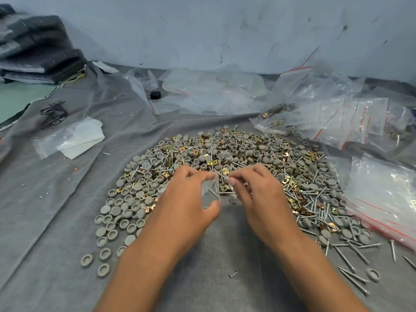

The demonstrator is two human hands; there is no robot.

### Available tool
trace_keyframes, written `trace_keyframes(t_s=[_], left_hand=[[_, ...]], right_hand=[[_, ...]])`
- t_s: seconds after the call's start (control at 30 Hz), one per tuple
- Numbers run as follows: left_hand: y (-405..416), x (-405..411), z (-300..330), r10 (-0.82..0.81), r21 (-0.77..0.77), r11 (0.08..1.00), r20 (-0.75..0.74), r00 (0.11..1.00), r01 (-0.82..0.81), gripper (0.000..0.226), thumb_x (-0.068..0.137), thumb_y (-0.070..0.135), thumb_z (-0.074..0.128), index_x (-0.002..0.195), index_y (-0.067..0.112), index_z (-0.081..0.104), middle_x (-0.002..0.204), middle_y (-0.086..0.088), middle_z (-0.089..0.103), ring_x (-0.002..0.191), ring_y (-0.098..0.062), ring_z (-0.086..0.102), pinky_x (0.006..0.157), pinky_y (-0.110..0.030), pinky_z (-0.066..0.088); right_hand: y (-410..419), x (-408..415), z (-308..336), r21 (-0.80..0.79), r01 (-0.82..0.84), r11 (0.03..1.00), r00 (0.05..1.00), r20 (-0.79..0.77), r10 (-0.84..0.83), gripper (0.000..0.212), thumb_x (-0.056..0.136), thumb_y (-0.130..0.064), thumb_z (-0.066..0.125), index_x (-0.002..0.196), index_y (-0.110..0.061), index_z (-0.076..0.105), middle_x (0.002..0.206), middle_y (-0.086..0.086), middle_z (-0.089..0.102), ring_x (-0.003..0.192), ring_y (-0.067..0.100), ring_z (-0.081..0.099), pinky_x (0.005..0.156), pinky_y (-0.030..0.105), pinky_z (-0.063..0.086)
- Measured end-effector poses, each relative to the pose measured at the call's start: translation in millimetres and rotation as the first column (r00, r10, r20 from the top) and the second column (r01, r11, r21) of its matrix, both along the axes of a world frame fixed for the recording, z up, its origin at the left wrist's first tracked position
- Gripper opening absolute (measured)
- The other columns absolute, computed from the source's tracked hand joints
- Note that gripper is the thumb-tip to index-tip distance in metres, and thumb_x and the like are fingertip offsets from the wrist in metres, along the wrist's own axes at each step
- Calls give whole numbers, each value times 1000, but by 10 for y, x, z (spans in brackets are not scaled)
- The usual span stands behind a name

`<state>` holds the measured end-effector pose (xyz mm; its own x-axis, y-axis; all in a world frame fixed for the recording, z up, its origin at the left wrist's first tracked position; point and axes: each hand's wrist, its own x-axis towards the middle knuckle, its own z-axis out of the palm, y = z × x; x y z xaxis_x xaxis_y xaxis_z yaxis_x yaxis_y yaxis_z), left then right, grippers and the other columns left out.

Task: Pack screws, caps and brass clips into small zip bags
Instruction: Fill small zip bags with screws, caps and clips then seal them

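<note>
**Both hands at the bag, over the pile**

Your left hand [191, 199] grasps a small clear zip bag [211, 192], fingers along its top edge and thumb curled under it. Your right hand [254, 190] pinches something thin at the bag's mouth between thumb and forefinger; it is too blurred to name. Both hands hover at the near edge of the mixed pile on the grey cloth [56, 210]: grey caps [126, 212] spread to the left, brass clips [211, 163] scattered through the middle, screws [346, 260] trailing off to the right. Filled and unfilled zip bags with red seal lines [337, 118] lie heaped at the right and far side.
</note>
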<state>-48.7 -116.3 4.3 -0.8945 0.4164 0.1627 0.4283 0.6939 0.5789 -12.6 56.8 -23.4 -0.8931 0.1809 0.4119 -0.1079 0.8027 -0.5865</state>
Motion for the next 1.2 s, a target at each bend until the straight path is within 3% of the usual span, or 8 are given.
trace_keyframes(t_s=[0.13,0.27,0.4,0.6,0.7,0.83,1.03,1.2], left_hand=[[12,-15,-12,-13,3,1000,-27,1000,13,54,83,44,73,134,41,55,113,23,39,87,11,48,82,-22,45],[52,0,-7,-48,9,999,-22,999,48,46,84,42,71,128,41,59,112,24,39,92,8,51,81,-19,46],[55,29,-6,-55,-3,998,-39,998,55,47,85,41,68,131,41,57,111,24,38,86,6,53,72,-15,45],[69,41,26,-63,17,998,-38,997,64,41,85,36,69,125,39,60,112,22,40,92,2,55,83,-27,53],[55,34,14,-27,18,999,-54,998,28,50,86,38,70,134,39,55,116,23,41,96,2,55,89,-27,52],[60,32,-8,-30,23,999,-80,996,32,54,86,38,71,137,38,54,117,25,40,99,4,53,88,-19,46],[75,34,-32,-36,20,999,-73,997,37,55,86,40,71,138,40,52,117,27,39,98,4,53,87,-19,45],[62,24,-29,-30,16,999,-56,998,31,56,87,40,72,138,41,51,117,27,39,88,6,55,85,-19,50]], right_hand=[[-52,64,157,-75,-176,982,969,-191,159,11,99,-27,62,103,-22,71,98,-11,57,89,0,57,78,9,41],[-47,90,157,57,-235,970,961,-133,241,14,94,-26,69,102,-17,74,96,-7,60,89,6,58,79,26,50],[-55,120,176,19,-219,976,961,-170,219,24,86,-22,79,108,-21,71,89,-16,58,82,-1,54,76,11,42],[-49,133,190,-36,-252,967,952,-190,241,21,84,-23,80,102,-23,69,93,-20,63,83,-2,62,73,5,43],[132,114,162,-93,-98,991,995,-22,96,21,86,-27,76,101,-37,64,94,-23,61,89,-5,60,74,6,45],[218,66,4,107,26,994,943,327,-60,18,87,-45,74,97,-43,60,93,-21,53,87,0,52,76,22,44],[174,42,-68,245,25,969,931,347,-111,16,92,-49,66,103,-39,61,107,-15,50,103,10,50,76,32,47],[304,46,-35,0,73,997,941,333,-69,13,95,-35,66,91,-37,54,95,-17,55,86,2,57,72,22,48]])
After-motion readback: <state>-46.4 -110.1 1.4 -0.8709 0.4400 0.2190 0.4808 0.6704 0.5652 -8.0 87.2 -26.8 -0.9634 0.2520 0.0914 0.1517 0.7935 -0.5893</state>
